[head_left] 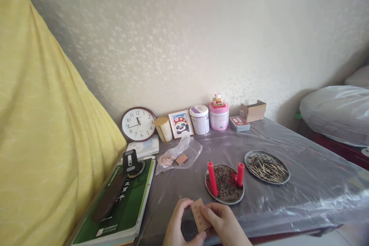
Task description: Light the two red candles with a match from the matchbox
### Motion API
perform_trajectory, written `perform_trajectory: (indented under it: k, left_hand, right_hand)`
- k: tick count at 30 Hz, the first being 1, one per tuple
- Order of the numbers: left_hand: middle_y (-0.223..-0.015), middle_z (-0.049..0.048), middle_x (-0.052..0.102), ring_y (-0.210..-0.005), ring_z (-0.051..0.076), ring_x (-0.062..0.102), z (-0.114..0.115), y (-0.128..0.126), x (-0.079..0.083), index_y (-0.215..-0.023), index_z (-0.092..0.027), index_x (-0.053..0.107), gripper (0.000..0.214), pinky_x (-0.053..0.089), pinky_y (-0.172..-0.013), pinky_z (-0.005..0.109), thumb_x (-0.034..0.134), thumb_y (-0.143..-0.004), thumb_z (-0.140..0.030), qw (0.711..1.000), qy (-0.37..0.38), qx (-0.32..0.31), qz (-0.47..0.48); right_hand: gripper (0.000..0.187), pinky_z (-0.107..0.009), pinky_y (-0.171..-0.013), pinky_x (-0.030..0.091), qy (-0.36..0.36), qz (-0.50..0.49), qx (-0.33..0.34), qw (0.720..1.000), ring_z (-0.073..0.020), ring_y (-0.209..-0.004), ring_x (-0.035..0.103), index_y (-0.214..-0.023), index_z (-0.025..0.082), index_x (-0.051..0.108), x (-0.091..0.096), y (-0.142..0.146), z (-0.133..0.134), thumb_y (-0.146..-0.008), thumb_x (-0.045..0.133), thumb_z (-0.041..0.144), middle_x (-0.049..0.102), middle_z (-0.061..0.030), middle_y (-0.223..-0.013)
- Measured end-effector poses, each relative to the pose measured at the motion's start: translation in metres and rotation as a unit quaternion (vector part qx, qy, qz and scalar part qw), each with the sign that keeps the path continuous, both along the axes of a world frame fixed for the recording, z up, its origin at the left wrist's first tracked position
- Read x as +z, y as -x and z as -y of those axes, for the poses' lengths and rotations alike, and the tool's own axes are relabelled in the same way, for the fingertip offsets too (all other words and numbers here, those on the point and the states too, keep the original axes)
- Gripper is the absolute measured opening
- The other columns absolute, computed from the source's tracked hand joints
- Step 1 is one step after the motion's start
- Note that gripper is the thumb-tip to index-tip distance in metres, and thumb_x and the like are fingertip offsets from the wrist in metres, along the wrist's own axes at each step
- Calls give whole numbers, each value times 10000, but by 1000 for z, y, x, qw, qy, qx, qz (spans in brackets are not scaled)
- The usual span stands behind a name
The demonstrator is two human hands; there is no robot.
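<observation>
A small tan matchbox (199, 216) with printed marks is held up at the table's front edge. My left hand (179, 226) closes on it from the left, with fingertips at its top and thumb at its bottom edge. Pressed against its right side is my right hand (224, 220), thumb and finger on the box. Just beyond stands a round metal plate (227, 202) with a leaning red candle (212, 178) and a shorter red candle (240, 175), both unlit. Another metal plate (287, 180) to the right bears many burnt matchsticks (269, 171).
A plastic bag (190, 148) with another matchbox (182, 159) lies behind the candles. Green books (123, 207) fill the left side beside a yellow curtain (43, 123). Along the wall stand a clock (138, 123), tins, a panda picture (181, 123) and an open cardboard box (253, 111).
</observation>
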State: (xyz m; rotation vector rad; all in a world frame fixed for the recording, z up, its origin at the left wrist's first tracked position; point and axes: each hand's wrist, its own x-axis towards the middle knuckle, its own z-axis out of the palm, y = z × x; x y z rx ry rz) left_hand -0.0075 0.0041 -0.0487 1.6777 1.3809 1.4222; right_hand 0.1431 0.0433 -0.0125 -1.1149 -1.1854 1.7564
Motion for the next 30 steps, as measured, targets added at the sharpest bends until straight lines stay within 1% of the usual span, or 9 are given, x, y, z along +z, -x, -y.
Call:
perform_trajectory:
  k: [7,10,12,15,20,22,24,26,30]
  left_hand:
    - [-1010,69,640,-948,288,589,0,-3,9,-1068,-217,566,509,460,-841,420,652,-567,-234,1000,-9,9,-1]
    - [-999,75,660,-930,285,606,0,-2,15,-1052,-217,583,460,471,-835,409,647,-596,-221,999,-11,25,23]
    - [-1001,77,672,-931,285,616,0,-1,18,-1050,-221,590,453,476,-839,405,658,-603,-202,1000,-4,12,29]
    - [-1004,81,680,-932,292,622,0,0,19,-1058,-222,595,481,483,-834,408,687,-587,-194,999,3,-8,33]
    - [-1004,98,684,-938,297,619,1,-7,16,-1051,-210,617,461,468,-844,417,713,-603,-270,997,5,18,81]
    - [-1015,111,690,-954,299,620,2,-8,17,-1046,-203,629,456,462,-856,419,735,-616,-309,992,9,24,123]
    - [-1034,128,698,-981,303,620,2,-5,20,-1040,-194,641,453,453,-877,424,752,-634,-359,981,27,26,192]
    - [-1024,145,706,-977,307,626,0,2,23,-1025,-175,662,458,454,-874,430,755,-647,-415,963,63,3,262]
    - [-915,139,724,-853,282,656,-6,14,23,-978,-159,719,467,479,-810,417,758,-640,-479,913,138,-45,381]
  right_hand:
    - [449,-223,-474,365,13,-3,-3,1000,-96,-479,433,-694,93,682,7,1,2,-630,678,537,517,21,-539]
    - [484,-218,-463,336,11,-21,-7,1000,-86,-452,404,-643,114,646,9,1,4,-644,662,598,472,41,-488]
    - [505,-218,-462,332,12,-31,-5,999,-83,-440,401,-610,128,616,8,1,4,-646,653,630,463,45,-474]
    - [518,-221,-476,361,34,-43,3,999,-86,-443,434,-635,134,614,6,0,4,-614,675,647,500,37,-497]
    - [501,-215,-470,361,54,-61,1,997,-83,-433,444,-617,137,591,8,1,5,-610,694,627,506,37,-493]
    - [511,-214,-474,364,53,-56,-2,997,-91,-446,466,-617,132,599,12,1,4,-617,682,636,525,22,-499]
    - [527,-222,-487,386,36,-49,-14,998,-115,-486,516,-648,123,629,14,0,4,-617,669,648,567,-4,-538]
    - [508,-241,-514,423,-1,-41,-34,999,-145,-539,567,-705,120,654,15,0,5,-625,673,621,614,-30,-600]
    - [390,-280,-604,484,-88,-13,-43,995,-194,-639,645,-840,142,632,13,-1,9,-723,637,514,690,-71,-710]
